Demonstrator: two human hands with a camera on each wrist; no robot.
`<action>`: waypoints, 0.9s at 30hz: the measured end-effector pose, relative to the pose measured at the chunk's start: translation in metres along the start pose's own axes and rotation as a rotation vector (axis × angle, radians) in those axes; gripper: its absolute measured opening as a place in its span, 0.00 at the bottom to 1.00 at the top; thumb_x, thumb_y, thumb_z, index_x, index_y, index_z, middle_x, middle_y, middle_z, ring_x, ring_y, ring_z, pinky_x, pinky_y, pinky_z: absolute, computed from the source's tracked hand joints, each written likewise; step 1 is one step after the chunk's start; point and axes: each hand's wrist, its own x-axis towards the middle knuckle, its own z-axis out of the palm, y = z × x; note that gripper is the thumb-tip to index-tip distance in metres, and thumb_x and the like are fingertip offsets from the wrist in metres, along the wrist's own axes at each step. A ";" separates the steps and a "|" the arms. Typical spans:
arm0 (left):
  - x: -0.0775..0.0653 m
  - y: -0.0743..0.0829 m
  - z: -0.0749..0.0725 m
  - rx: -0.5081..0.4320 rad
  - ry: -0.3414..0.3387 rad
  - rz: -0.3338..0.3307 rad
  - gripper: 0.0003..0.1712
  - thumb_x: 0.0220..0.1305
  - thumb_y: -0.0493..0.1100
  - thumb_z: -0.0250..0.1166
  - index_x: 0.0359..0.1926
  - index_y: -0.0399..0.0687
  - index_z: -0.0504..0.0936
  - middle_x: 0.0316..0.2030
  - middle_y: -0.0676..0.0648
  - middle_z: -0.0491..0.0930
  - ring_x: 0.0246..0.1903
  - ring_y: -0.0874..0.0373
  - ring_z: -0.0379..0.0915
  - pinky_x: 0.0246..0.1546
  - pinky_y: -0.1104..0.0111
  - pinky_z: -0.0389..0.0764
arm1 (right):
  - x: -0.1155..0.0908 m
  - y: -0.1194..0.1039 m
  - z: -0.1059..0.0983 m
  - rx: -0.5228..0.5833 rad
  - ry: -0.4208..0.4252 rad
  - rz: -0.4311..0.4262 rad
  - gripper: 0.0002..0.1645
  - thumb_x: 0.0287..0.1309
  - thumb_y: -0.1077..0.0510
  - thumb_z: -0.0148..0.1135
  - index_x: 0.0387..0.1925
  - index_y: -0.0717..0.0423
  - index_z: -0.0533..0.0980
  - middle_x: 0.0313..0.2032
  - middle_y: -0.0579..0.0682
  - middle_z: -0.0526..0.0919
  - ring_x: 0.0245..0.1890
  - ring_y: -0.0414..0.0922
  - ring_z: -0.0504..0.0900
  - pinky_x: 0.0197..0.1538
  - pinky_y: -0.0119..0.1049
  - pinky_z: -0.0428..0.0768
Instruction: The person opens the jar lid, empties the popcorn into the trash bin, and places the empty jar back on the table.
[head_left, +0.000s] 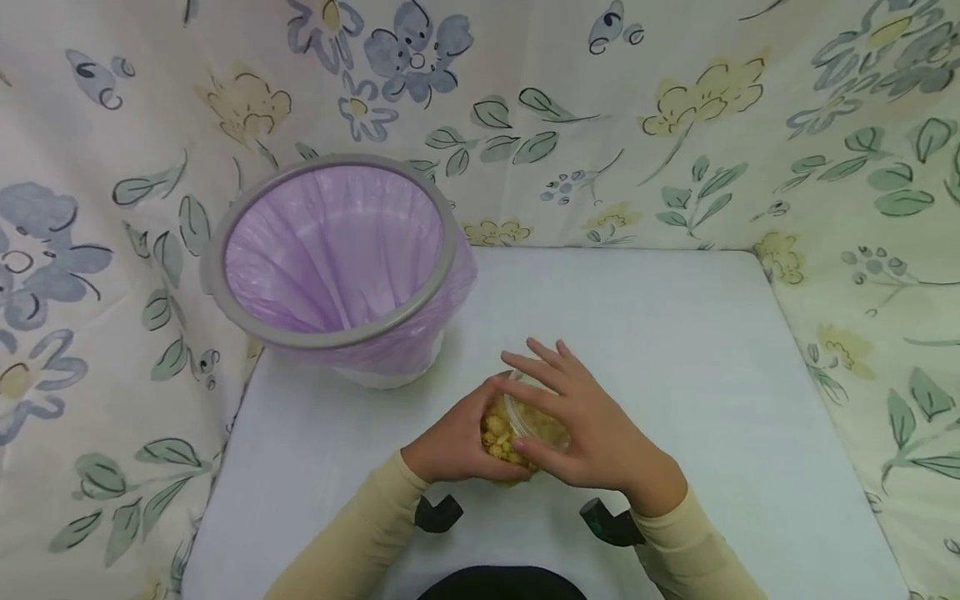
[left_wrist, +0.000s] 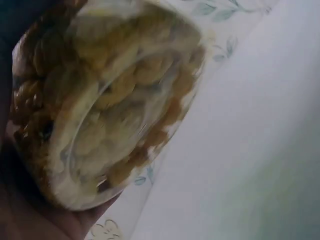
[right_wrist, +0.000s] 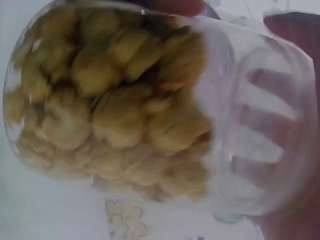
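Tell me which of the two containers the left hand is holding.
The clear jar of yellowish pieces, gripped in the left hand; the larger, purple-lined bin stands apart, untouched.

Screened-off nook, room type unclear, floral cloth [head_left: 600,158], white table [head_left: 675,333]

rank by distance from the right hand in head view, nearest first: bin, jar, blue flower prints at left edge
1. Jar: touching the right hand, on its left.
2. Bin: farther left, beyond the jar.
3. Blue flower prints: far left, past the bin.
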 end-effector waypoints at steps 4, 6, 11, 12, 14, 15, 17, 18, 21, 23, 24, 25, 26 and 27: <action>0.000 -0.003 0.004 0.284 0.177 0.104 0.65 0.49 0.55 0.85 0.81 0.57 0.55 0.65 0.48 0.71 0.57 0.54 0.74 0.53 0.57 0.83 | -0.001 -0.005 0.004 -0.088 0.022 0.152 0.54 0.69 0.17 0.38 0.81 0.46 0.63 0.82 0.53 0.56 0.82 0.62 0.49 0.74 0.76 0.48; 0.002 -0.007 0.007 0.450 0.279 0.130 0.67 0.47 0.59 0.85 0.81 0.50 0.56 0.67 0.45 0.71 0.61 0.52 0.73 0.58 0.54 0.80 | -0.001 -0.010 0.008 -0.110 0.034 0.276 0.55 0.69 0.17 0.38 0.82 0.46 0.59 0.82 0.57 0.53 0.82 0.65 0.49 0.73 0.77 0.53; 0.006 -0.013 0.016 0.606 0.380 0.166 0.65 0.46 0.58 0.85 0.77 0.40 0.60 0.68 0.40 0.73 0.67 0.45 0.71 0.65 0.47 0.76 | 0.006 -0.018 0.024 -0.091 0.072 0.489 0.44 0.74 0.33 0.55 0.81 0.48 0.60 0.78 0.64 0.60 0.77 0.66 0.61 0.67 0.71 0.69; 0.005 -0.013 0.016 0.597 0.376 0.170 0.64 0.47 0.58 0.85 0.77 0.40 0.60 0.68 0.40 0.73 0.66 0.45 0.72 0.64 0.47 0.76 | 0.007 -0.018 0.026 -0.098 0.080 0.483 0.43 0.74 0.36 0.58 0.80 0.49 0.62 0.77 0.64 0.62 0.75 0.65 0.64 0.67 0.70 0.71; 0.004 -0.012 0.016 0.511 0.332 0.149 0.64 0.48 0.56 0.85 0.79 0.45 0.59 0.67 0.42 0.72 0.63 0.48 0.73 0.61 0.51 0.79 | 0.007 -0.015 0.026 -0.124 0.092 0.423 0.41 0.72 0.38 0.61 0.78 0.49 0.66 0.75 0.62 0.66 0.73 0.62 0.68 0.66 0.67 0.73; 0.003 -0.012 0.014 0.438 0.296 0.128 0.64 0.48 0.55 0.85 0.80 0.49 0.58 0.67 0.45 0.72 0.61 0.51 0.73 0.60 0.53 0.80 | 0.007 -0.013 0.025 -0.135 0.087 0.370 0.40 0.71 0.38 0.60 0.77 0.49 0.68 0.74 0.61 0.68 0.73 0.61 0.69 0.66 0.65 0.74; -0.001 -0.010 0.008 0.246 0.196 0.068 0.64 0.48 0.53 0.86 0.80 0.58 0.57 0.64 0.49 0.72 0.57 0.54 0.74 0.55 0.58 0.82 | 0.006 -0.009 0.020 -0.131 0.065 0.243 0.39 0.70 0.37 0.61 0.76 0.47 0.70 0.73 0.57 0.70 0.73 0.58 0.70 0.67 0.62 0.74; -0.003 -0.009 0.005 0.141 0.141 0.034 0.64 0.48 0.52 0.86 0.80 0.62 0.57 0.63 0.50 0.72 0.55 0.55 0.74 0.52 0.59 0.83 | 0.006 -0.006 0.017 -0.123 0.048 0.176 0.38 0.70 0.36 0.60 0.75 0.46 0.71 0.74 0.55 0.70 0.73 0.56 0.70 0.68 0.61 0.74; -0.006 -0.008 -0.002 -0.117 -0.001 -0.041 0.61 0.49 0.49 0.86 0.78 0.64 0.58 0.61 0.49 0.72 0.54 0.52 0.76 0.49 0.59 0.85 | 0.004 -0.001 0.006 -0.077 -0.027 0.020 0.40 0.70 0.33 0.60 0.75 0.45 0.71 0.76 0.50 0.69 0.77 0.54 0.66 0.71 0.60 0.71; -0.007 -0.008 -0.004 -0.194 -0.053 -0.049 0.59 0.51 0.49 0.85 0.77 0.62 0.58 0.61 0.47 0.72 0.54 0.49 0.76 0.48 0.57 0.86 | 0.004 0.000 0.000 -0.050 -0.070 -0.031 0.42 0.70 0.31 0.60 0.76 0.45 0.70 0.78 0.48 0.66 0.79 0.56 0.61 0.75 0.62 0.64; -0.007 -0.009 -0.004 -0.206 -0.059 -0.046 0.60 0.52 0.49 0.84 0.78 0.61 0.57 0.61 0.46 0.72 0.55 0.49 0.76 0.49 0.57 0.86 | 0.004 0.000 -0.003 -0.047 -0.087 -0.040 0.44 0.70 0.28 0.58 0.77 0.45 0.69 0.79 0.48 0.65 0.80 0.57 0.58 0.76 0.64 0.60; -0.006 -0.009 -0.003 -0.194 -0.051 -0.035 0.61 0.52 0.49 0.84 0.79 0.61 0.56 0.62 0.47 0.71 0.56 0.49 0.75 0.51 0.57 0.85 | 0.005 -0.001 -0.006 -0.042 -0.100 -0.034 0.46 0.69 0.26 0.57 0.78 0.45 0.67 0.80 0.48 0.63 0.81 0.58 0.55 0.77 0.66 0.56; -0.006 -0.009 -0.003 -0.164 -0.031 -0.020 0.61 0.52 0.49 0.84 0.79 0.62 0.55 0.63 0.48 0.71 0.57 0.51 0.75 0.52 0.58 0.84 | 0.005 -0.002 -0.008 -0.038 -0.104 -0.015 0.49 0.68 0.23 0.54 0.78 0.45 0.67 0.81 0.50 0.60 0.82 0.59 0.52 0.77 0.68 0.52; -0.005 -0.010 -0.002 -0.127 -0.004 0.004 0.62 0.52 0.49 0.85 0.80 0.62 0.54 0.64 0.48 0.70 0.57 0.51 0.74 0.53 0.58 0.83 | 0.005 -0.003 -0.009 -0.034 -0.101 0.016 0.52 0.67 0.20 0.51 0.79 0.46 0.65 0.81 0.51 0.58 0.82 0.61 0.50 0.77 0.71 0.50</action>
